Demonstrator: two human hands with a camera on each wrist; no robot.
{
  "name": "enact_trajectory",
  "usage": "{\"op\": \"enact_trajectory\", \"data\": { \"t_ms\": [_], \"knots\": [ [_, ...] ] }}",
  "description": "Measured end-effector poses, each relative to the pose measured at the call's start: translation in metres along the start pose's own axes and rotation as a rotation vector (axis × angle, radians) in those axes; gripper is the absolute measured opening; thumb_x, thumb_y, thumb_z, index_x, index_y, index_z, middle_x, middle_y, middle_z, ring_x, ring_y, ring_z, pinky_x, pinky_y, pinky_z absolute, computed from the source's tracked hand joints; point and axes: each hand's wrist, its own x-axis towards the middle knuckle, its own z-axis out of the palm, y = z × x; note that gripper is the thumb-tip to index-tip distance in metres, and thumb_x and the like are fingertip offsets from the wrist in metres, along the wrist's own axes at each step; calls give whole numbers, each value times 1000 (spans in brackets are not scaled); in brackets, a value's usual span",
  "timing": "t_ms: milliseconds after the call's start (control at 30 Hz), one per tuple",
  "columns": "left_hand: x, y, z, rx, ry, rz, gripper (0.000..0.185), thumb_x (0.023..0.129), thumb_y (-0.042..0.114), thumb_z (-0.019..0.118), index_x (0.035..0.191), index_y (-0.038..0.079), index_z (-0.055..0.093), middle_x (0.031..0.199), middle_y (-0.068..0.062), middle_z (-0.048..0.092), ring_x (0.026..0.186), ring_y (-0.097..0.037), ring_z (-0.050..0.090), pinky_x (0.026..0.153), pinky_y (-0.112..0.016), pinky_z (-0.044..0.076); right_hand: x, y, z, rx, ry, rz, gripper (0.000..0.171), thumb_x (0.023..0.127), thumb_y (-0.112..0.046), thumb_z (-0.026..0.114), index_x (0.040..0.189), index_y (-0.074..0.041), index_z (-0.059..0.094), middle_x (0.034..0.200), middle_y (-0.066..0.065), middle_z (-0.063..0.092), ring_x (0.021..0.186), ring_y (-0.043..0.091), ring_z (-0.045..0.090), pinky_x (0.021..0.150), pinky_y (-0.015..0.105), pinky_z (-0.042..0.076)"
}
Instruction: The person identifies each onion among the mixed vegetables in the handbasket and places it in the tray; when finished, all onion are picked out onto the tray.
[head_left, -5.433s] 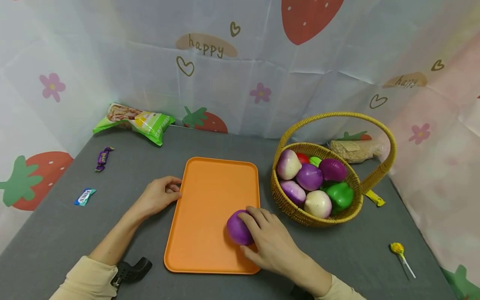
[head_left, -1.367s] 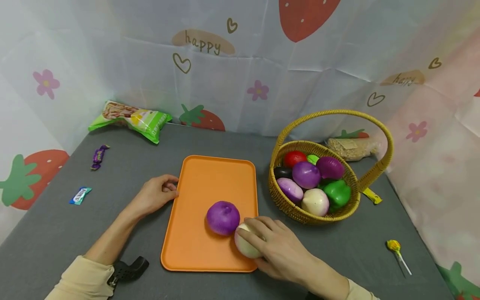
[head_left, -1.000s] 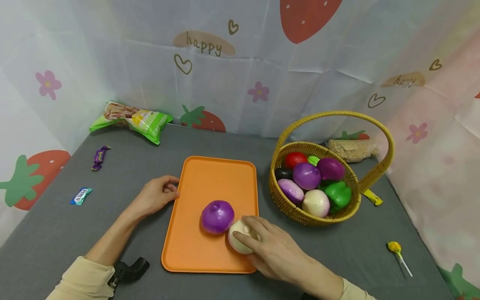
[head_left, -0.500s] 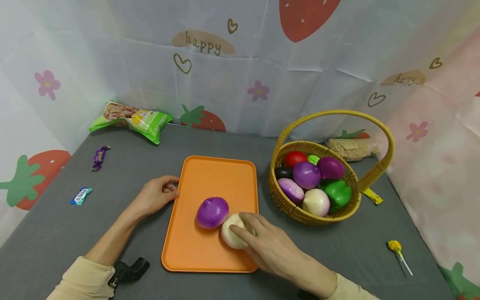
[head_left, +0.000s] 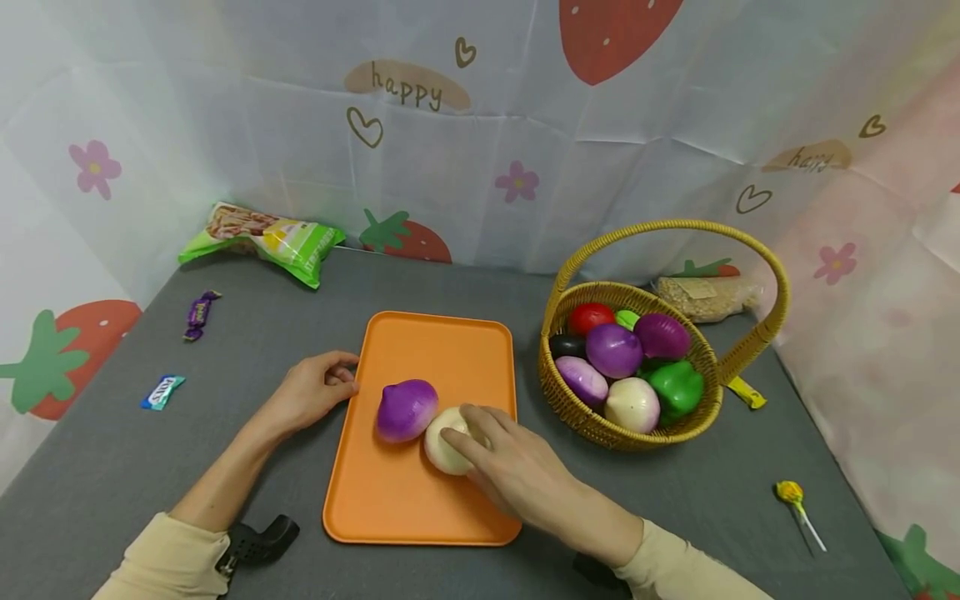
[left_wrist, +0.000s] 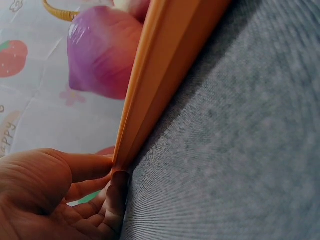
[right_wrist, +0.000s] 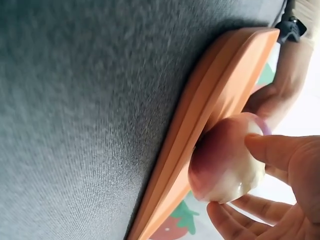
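Observation:
My right hand (head_left: 517,467) holds a white-and-purple onion (head_left: 444,443) over the orange tray (head_left: 420,512), thumb on one side and fingers on the other. In the right wrist view this onion (right_wrist: 225,165) is pale on top and reddish purple below. Just left of it a purple onion (head_left: 407,410) lies on the tray, its pointed tip toward the upper left. My left hand (head_left: 313,392) pinches the tray's left edge. In the left wrist view, the thumb of the left hand (left_wrist: 55,185) meets the tray rim (left_wrist: 137,95), with fingers beneath.
Right of the tray stands a wicker basket (head_left: 558,396) of onions, a green pepper (head_left: 677,390) and other produce, its handle arched overhead. Candies (head_left: 162,392) and a green snack bag (head_left: 262,242) lie at left. A lollipop (head_left: 798,512) lies at right.
A white onion has gone from the basket's left part, and my right hand now holds one on the tray. It and the purple onion have shifted up and left. My left hand stays put.

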Motion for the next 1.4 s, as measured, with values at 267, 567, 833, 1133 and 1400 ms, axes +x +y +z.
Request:
{"op": "enact_trajectory", "data": {
  "t_ms": [267, 567, 833, 1133, 1400],
  "knots": [
    [0, 0, 0, -5, -3, -2, 39, 91, 11, 64, 126, -4, 59, 95, -12, 67, 80, -14, 60, 76, -31, 46, 11, 8, 4, -43, -10, 82, 52, 83, -11, 75, 131, -19, 57, 133, 15, 57, 118, 30, 61, 80, 37, 58],
    [2, -1, 1, -4, 5, 3, 38, 90, 12, 64, 125, -4, 60, 94, -11, 67, 79, -12, 60, 74, -28, 46, 15, 15, 6, -73, 22, 136, 49, 85, -3, 70, 130, -17, 57, 129, 16, 59, 105, 30, 66, 72, 37, 58],
    [2, -2, 1, -15, 2, 2, 38, 91, 11, 64, 125, -4, 59, 94, -11, 67, 79, -13, 60, 74, -27, 46, 15, 15, 4, -66, 0, 153, 47, 87, -7, 70, 131, -18, 56, 129, 15, 59, 103, 29, 66, 73, 36, 57],
    [1, 0, 0, -16, 0, -1, 38, 91, 10, 64, 125, -5, 59, 94, -12, 67, 79, -13, 60, 74, -28, 46, 8, 32, -25, -90, 130, 204, 52, 81, -16, 74, 131, -15, 59, 128, 15, 62, 98, 31, 67, 75, 39, 56],
    [1, 0, 0, -18, -7, -4, 38, 91, 10, 63, 126, -4, 59, 95, -12, 67, 80, -13, 60, 74, -27, 46, -11, 75, -60, -53, 220, 362, 51, 81, -16, 75, 129, -9, 61, 129, 18, 60, 112, 35, 62, 89, 49, 52]
  ]
}}
